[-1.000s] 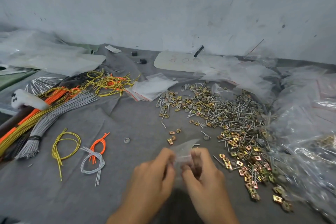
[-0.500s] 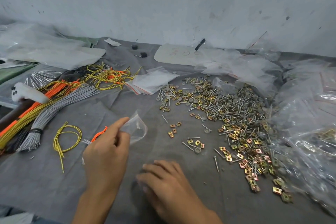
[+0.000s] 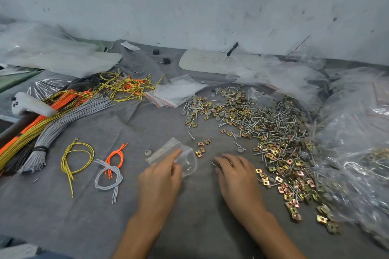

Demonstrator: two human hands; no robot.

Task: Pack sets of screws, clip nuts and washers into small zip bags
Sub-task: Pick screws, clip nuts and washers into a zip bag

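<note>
Left hand pinches the clear zip bag; the bag sits at 12 o'clock of its knuckles, zip strip running 8-to-2 o'clock. Right hand is palm-down on the grey cloth, fingers bent, and I cannot tell whether it grips anything. Loose clip nuts lie at 11 o'clock of the right fingertips and the hardware pile at 1 o'clock, so the right hand is nearer for picking and probably feeds the bag.

Along the left edge of the grey cloth lie bundled orange, yellow and grey wires, partly under a white handle. A yellow loop, an orange loop and a grey loop lie beside them. A white board and two black blocks sit near the far edge.
</note>
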